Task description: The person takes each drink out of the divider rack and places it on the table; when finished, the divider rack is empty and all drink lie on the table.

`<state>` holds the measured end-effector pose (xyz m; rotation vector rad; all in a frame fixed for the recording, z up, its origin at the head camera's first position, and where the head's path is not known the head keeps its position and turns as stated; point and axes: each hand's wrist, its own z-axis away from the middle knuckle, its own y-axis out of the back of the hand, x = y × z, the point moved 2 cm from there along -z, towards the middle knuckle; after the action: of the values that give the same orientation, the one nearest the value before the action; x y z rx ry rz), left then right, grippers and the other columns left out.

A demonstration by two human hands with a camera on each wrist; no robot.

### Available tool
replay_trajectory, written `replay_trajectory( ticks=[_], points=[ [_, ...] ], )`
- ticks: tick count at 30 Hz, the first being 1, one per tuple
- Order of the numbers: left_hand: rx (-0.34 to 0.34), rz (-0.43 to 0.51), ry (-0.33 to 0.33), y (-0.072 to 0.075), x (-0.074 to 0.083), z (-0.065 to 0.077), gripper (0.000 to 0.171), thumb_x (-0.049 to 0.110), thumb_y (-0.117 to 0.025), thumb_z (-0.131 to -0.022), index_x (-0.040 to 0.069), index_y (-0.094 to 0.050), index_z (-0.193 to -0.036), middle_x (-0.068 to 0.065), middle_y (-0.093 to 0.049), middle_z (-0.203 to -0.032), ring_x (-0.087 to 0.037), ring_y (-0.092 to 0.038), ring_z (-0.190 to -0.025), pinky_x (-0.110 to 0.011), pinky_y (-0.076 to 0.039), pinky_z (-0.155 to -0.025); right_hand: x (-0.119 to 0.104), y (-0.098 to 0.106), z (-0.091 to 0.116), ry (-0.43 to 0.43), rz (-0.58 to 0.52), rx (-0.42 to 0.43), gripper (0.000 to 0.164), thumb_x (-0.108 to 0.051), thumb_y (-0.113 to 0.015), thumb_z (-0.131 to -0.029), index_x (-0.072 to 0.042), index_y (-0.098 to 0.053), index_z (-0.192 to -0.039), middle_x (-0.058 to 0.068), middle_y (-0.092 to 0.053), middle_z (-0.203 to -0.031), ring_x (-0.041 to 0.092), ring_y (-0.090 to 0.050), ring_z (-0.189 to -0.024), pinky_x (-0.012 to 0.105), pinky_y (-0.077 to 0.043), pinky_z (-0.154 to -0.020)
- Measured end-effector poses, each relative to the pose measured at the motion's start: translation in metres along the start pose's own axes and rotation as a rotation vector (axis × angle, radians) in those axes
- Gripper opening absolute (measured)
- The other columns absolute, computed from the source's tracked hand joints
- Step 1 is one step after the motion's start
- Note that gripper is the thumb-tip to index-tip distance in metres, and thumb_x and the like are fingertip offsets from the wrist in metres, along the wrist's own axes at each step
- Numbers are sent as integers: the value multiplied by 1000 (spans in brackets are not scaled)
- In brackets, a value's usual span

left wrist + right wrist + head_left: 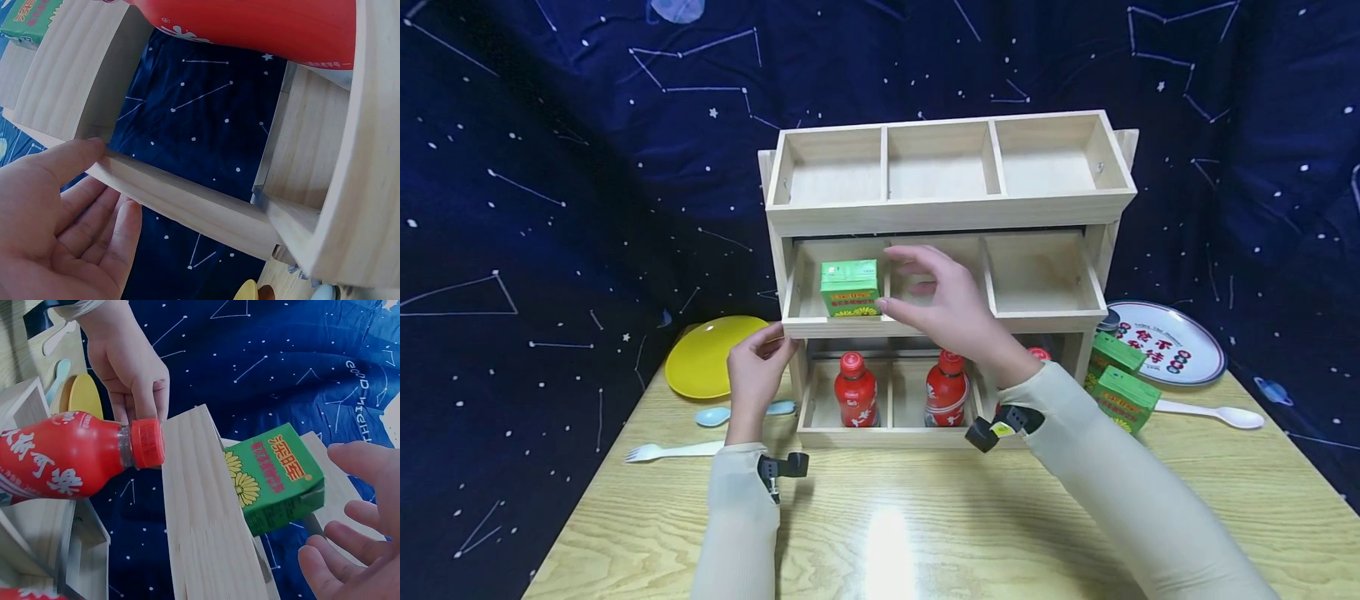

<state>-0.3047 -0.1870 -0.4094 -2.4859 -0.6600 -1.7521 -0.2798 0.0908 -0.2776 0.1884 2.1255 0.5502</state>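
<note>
"So, what does the head view show?"
"A wooden rack (955, 215), and in the left compartment of its middle tray (947, 325), a green carton (850, 292). My right hand (943, 304) is just right of it, thumb and fingers parted, gripping nothing. From my remote seat, I'd square them to the carton's sides before closing or pushing."
"And the left wrist view?"
"My left hand (44, 231) pinches the rack's left upright (181, 199) between thumb and loosely curled fingers. I think a light, steady hold there should stop the rack shifting."
"Right wrist view?"
"A gap shows between my right fingertips and the carton, so I'd approach gently; a bump could tip it. It's boxy, bright green, with yellow flowers and red and orange lettering."
</note>
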Motion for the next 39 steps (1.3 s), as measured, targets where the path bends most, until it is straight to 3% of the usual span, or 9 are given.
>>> replay_trajectory(
  ticks=[7, 15, 22, 28, 33, 39],
  points=[
    [-1, -4, 0, 1, 1, 0, 36, 23, -79, -86, 6, -72, -118, -10, -71, -112, -23, -69, -98, -22, -56, -81, 1, -17, -20, -30, 8, -61, 66, -14, -82, -83, -6, -51, -140, 6, -55, -129, 25, -57, -114, 39, -51, -97],
    [1, -9, 6, 1, 0, 2, 36, 24, -80, -85, 7, -73, -117, -8, -71, -110, -20, -69, -95, -20, -56, -80, 8, -30, -28, -64, 6, -104, 54, -11, -80, -84, -7, -56, -132, 6, -63, -115, 23, -65, -94, 32, -58, -76],
    [1, -6, 19, -1, -2, 1, 39, 28, -80, -85, 8, -73, -117, -8, -71, -110, -21, -69, -95, -19, -56, -79, 5, -29, -27, 11, 46, -7, 47, -11, -81, -83, -8, -62, -125, 4, -65, -112, 18, -64, -86, 29, -57, -72],
    [-5, 22, 15, 0, 0, 1, 36, 25, -79, -86, 7, -73, -117, -8, -71, -110, -21, -69, -95, -20, -56, -80, -12, -18, -23, 154, 24, 96, 46, -11, -82, -82, -9, -63, -124, 0, -64, -111, 15, -62, -88, 36, -57, -76],
    [-4, 23, 20, 1, 1, 1, 35, 23, -79, -86, 8, -73, -117, -8, -71, -110, -20, -69, -95, -21, -56, -80, -30, -6, -14, 240, 66, 88, 43, -11, -82, -82, -7, -65, -121, 0, -65, -114, 12, -62, -96, 35, -55, -83],
    [-4, 8, 22, 0, 2, 2, 35, 24, -78, -87, 8, -73, -117, -7, -71, -111, -19, -69, -96, -24, -57, -83, -49, 13, 5, 256, 70, 82, 43, -11, -83, -80, -4, -66, -119, -1, -67, -113, 11, -62, -97, 34, -55, -85]
  ],
)
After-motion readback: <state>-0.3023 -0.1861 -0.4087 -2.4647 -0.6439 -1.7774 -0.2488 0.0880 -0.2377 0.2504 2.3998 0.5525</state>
